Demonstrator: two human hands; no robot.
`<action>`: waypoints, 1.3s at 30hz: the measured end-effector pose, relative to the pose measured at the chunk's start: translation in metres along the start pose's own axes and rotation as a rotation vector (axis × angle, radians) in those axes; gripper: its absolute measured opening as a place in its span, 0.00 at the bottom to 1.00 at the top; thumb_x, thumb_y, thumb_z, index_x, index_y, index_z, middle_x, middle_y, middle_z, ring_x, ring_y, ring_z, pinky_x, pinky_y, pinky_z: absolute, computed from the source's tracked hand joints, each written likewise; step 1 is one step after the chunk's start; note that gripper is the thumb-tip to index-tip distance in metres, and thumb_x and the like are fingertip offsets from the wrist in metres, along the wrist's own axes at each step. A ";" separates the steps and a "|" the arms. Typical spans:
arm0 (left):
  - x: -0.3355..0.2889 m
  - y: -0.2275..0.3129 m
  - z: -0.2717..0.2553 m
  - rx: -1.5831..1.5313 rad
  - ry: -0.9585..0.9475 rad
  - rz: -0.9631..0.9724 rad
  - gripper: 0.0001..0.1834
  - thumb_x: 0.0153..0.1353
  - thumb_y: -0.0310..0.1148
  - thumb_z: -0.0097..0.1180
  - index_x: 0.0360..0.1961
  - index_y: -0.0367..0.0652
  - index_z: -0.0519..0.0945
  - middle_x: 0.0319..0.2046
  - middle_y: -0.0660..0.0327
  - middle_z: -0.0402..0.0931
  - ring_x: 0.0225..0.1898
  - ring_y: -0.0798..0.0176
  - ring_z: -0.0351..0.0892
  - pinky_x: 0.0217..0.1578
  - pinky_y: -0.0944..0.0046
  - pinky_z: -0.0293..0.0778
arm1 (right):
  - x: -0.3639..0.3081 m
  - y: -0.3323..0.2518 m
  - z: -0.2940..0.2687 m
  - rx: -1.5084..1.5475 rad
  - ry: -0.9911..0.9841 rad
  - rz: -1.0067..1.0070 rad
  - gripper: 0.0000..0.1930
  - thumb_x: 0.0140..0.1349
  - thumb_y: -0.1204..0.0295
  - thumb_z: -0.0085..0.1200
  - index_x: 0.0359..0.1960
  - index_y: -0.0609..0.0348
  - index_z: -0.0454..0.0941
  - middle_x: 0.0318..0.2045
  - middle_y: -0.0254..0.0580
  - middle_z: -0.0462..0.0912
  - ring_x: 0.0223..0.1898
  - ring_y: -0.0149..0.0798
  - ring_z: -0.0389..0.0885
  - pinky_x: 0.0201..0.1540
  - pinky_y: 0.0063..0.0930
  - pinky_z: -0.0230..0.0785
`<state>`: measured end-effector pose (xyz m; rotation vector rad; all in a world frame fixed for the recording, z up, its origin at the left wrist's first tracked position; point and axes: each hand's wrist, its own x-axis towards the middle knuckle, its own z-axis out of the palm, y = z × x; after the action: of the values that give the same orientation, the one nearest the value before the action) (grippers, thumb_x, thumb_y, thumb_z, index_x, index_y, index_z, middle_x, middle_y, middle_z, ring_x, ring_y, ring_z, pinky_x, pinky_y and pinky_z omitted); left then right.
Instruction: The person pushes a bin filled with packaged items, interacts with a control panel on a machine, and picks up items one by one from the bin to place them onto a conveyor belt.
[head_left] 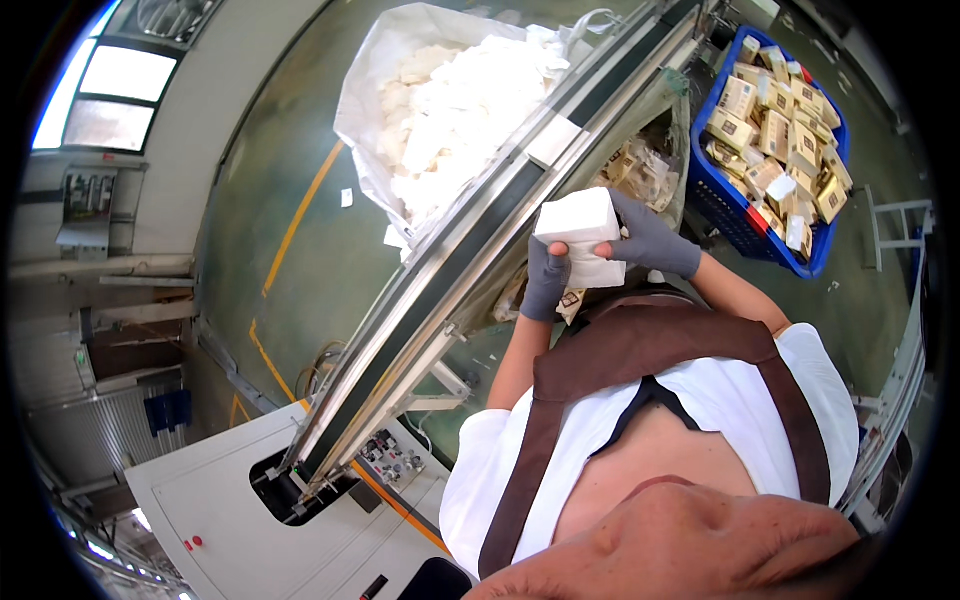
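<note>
A stack of folded white tissues (578, 225) is held in front of my chest, between both hands. My left hand (545, 277), in a grey fingerless glove, is closed round its left side, the bare thumb pressing on the near face. My right hand (655, 238), gloved the same way, grips the right side with its thumb on that face too. The fingers behind the stack are hidden. Just beyond the hands runs a narrow conveyor (430, 282) with a dark belt. Another white stack (553, 141) lies on the conveyor farther up.
Past the conveyor stands a large white sack (362, 100) full of loose white tissues. A blue basket (722, 190) heaped with tan packs is at the right. A clear plastic bag (672, 125) of packs hangs under the conveyor's near side. A white machine cabinet (230, 480) stands lower left.
</note>
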<state>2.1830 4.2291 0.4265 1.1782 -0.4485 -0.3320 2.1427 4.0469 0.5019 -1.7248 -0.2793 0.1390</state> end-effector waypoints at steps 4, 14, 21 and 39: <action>0.015 0.014 -0.002 -0.243 -0.036 -0.357 0.59 0.39 0.78 0.41 0.58 0.33 0.60 0.52 0.53 0.69 0.51 0.57 0.72 0.49 0.58 0.72 | 0.005 0.023 0.013 0.241 0.207 0.097 0.31 0.53 0.59 0.60 0.54 0.64 0.64 0.46 0.43 0.75 0.47 0.33 0.72 0.50 0.27 0.65; 0.055 -0.015 0.014 -0.116 0.032 -0.342 0.42 0.57 0.59 0.50 0.60 0.34 0.59 0.55 0.51 0.67 0.54 0.54 0.69 0.55 0.57 0.64 | 0.029 0.038 0.009 0.537 0.794 0.017 0.22 0.62 0.68 0.52 0.55 0.63 0.64 0.47 0.41 0.74 0.47 0.30 0.72 0.48 0.24 0.67; 0.108 0.012 -0.086 1.205 -0.271 0.158 0.24 0.59 0.35 0.57 0.52 0.32 0.69 0.47 0.48 0.72 0.46 0.57 0.72 0.48 0.61 0.71 | -0.019 0.102 -0.108 -0.182 0.771 0.141 0.27 0.58 0.56 0.53 0.55 0.59 0.64 0.52 0.50 0.68 0.56 0.44 0.67 0.58 0.32 0.59; 0.136 -0.060 -0.128 -0.185 0.360 -0.772 0.17 0.60 0.29 0.54 0.49 0.35 0.70 0.45 0.54 0.73 0.46 0.60 0.74 0.48 0.67 0.73 | -0.210 0.246 -0.311 -0.844 1.530 0.967 0.41 0.49 0.54 0.56 0.59 0.69 0.56 0.49 0.63 0.72 0.49 0.55 0.74 0.49 0.42 0.67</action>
<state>2.3639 4.2471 0.3523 1.1607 0.3677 -0.7885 2.0445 3.6587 0.3007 -2.1062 1.8349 -0.6879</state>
